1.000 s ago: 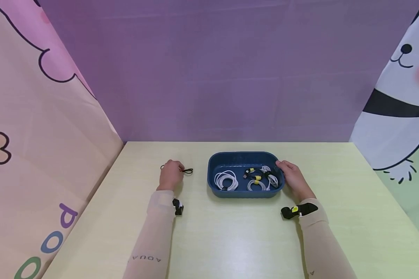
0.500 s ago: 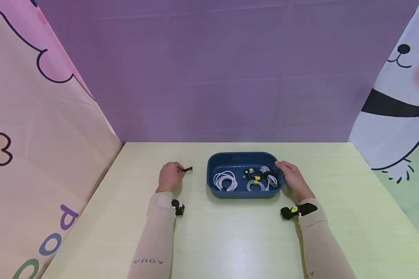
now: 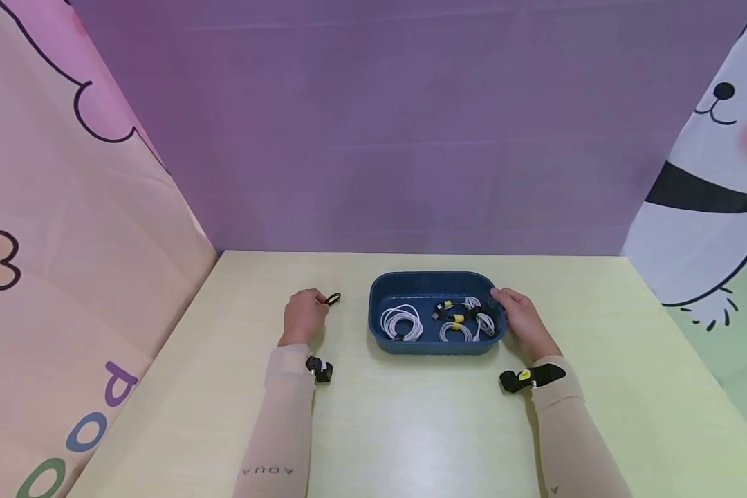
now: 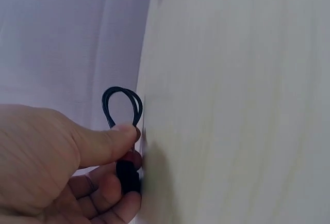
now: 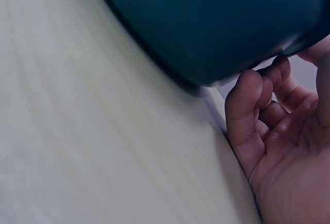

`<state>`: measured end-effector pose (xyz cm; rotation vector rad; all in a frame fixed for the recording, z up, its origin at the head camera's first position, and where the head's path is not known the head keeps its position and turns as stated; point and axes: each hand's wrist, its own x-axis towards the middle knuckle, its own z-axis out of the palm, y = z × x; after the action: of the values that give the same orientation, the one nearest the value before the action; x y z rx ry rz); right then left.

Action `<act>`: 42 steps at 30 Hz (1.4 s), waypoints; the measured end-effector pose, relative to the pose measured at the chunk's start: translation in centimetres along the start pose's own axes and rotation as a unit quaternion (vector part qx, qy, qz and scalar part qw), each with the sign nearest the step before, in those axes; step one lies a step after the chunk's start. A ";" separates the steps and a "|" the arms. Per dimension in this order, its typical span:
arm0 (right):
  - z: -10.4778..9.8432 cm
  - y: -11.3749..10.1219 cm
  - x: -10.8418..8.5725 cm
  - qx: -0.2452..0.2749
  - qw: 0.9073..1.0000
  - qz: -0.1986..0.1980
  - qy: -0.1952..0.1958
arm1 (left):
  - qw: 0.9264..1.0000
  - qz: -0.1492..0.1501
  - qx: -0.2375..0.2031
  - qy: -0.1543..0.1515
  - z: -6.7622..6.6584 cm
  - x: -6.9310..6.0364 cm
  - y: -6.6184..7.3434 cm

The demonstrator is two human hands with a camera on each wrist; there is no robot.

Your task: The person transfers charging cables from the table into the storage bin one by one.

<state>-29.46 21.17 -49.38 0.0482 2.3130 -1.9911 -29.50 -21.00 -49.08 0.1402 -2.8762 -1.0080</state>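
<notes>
In the head view my left hand [image 3: 303,317] is at the left, low over the table. Its thumb and fingers pinch a small bundled black cable [image 4: 119,88], whose loop sticks out past the thumb; a dark wrap and a bit of red show lower down between the fingers. A blue rectangular bin [image 3: 438,348] stands right of centre. My right hand [image 3: 526,321] grips its right rim, thumb over the edge and fingers curled underneath the lip. Inside the bin lie a white coiled cable [image 3: 416,332], more white cable bundles [image 3: 486,324] and a black cable with yellow tags [image 3: 458,318].
The pale wooden table [image 3: 404,429] stretches toward me and to both sides. A purple cloth backdrop [image 3: 411,138] meets its far edge. Printed cloths hang along the left side [image 3: 99,228] and the right side [image 3: 709,249]. Each wrist wears a small black camera.
The black cable has turned in my left fingers, its loop now pointing up and right. No end shows left of the hand any longer. My right hand and the bin stay put.
</notes>
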 end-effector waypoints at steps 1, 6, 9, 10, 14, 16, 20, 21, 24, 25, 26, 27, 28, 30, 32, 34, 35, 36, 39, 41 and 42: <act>0.0 0.0 0.1 0.002 1.000 0.000 0.000 | 1.000 -0.002 -0.003 0.001 0.0 0.0 0.0; -0.2 -0.2 0.2 0.004 1.000 0.002 -0.007 | 1.000 -0.003 -0.009 0.012 0.0 -0.1 0.1; -0.2 -0.3 0.1 0.010 1.000 0.009 -0.009 | 1.000 -0.002 -0.013 0.013 0.0 -0.1 0.0; -0.2 -0.4 0.0 0.013 1.000 0.011 -0.010 | 1.000 -0.001 -0.015 0.011 0.0 -0.2 -0.1; 0.1 -1.2 -0.6 0.017 1.000 0.013 -0.017 | 1.000 0.002 -0.011 0.007 0.0 -0.2 -0.2; 0.2 -1.7 -1.0 0.017 1.000 0.013 -0.017 | 1.000 0.005 -0.006 0.003 0.0 -0.2 -0.3; 0.5 -2.5 -1.6 0.010 1.000 0.009 -0.014 | 1.000 0.004 -0.009 -0.003 -0.2 -0.4 -0.2; 0.5 -2.5 -1.7 0.007 1.000 0.009 -0.014 | 1.000 0.003 -0.010 -0.003 -0.2 -0.4 -0.2; 0.5 -2.5 -1.6 0.002 1.000 0.011 -0.013 | 1.000 0.002 -0.013 -0.002 -0.2 -0.5 -0.1; 0.5 -2.4 -1.6 0.000 1.000 0.012 -0.013 | 1.000 0.003 -0.012 -0.001 -0.2 -0.4 -0.1; 0.4 -2.3 -1.5 -0.001 1.000 0.013 -0.014 | 1.000 0.003 -0.012 -0.001 -0.2 -0.4 -0.1; 0.3 -2.3 -1.5 -0.002 1.000 0.015 -0.014 | 1.000 0.003 -0.011 0.000 -0.2 -0.4 0.0; 0.3 -2.3 -1.5 -0.002 1.000 0.016 -0.014 | 1.000 0.003 -0.011 0.001 -0.2 -0.4 0.0; 0.3 -2.4 -1.5 -0.002 1.000 0.018 -0.014 | 1.000 0.003 -0.010 0.004 -0.2 -0.4 0.0; 0.3 -2.5 -1.6 -0.003 1.000 0.019 -0.014 | 1.000 0.001 -0.008 0.008 -0.3 -0.4 0.0; 0.4 -2.6 -1.7 -0.002 1.000 0.019 -0.014 | 1.000 0.000 -0.009 0.012 -0.3 -0.4 0.0; 0.4 -2.6 -1.7 -0.001 1.000 0.019 -0.015 | 1.000 0.000 -0.011 0.014 -0.3 -0.4 0.1; 0.4 -2.6 -1.7 0.000 1.000 0.019 -0.015 | 1.000 0.000 -0.012 0.016 -0.3 -0.4 0.1; 0.3 -2.3 -1.4 0.000 1.000 0.018 -0.014 | 0.999 0.006 -0.023 0.025 -0.4 -0.4 0.0; 0.2 -1.7 -1.0 -0.003 1.000 0.018 -0.012 | 0.999 0.009 -0.030 0.033 -0.4 -0.4 0.0; 0.1 -1.4 -0.8 -0.004 1.000 0.019 -0.011 | 0.999 0.011 -0.034 0.036 -0.5 -0.4 0.0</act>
<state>-28.80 20.91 -47.93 0.0680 2.2899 -1.9545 -29.00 -21.27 -48.73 0.1373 -2.7692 -1.0727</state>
